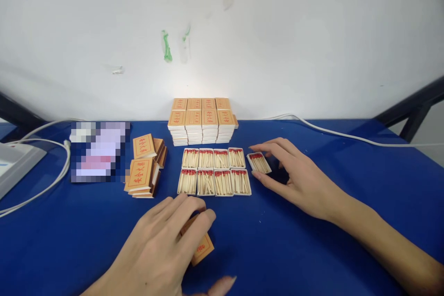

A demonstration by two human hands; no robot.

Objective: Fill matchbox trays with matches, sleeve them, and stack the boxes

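Right of the filled trays, your right hand reaches around one match tray; keep it level. Nearer, your left hand covers a box. I cannot tell either grip.

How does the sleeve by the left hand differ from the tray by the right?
The sleeve is orange with red print; the tray is white. The tray shows red-tipped matches; the sleeve shows none. The sleeve is partly hidden by the left hand; the tray is mostly in view.
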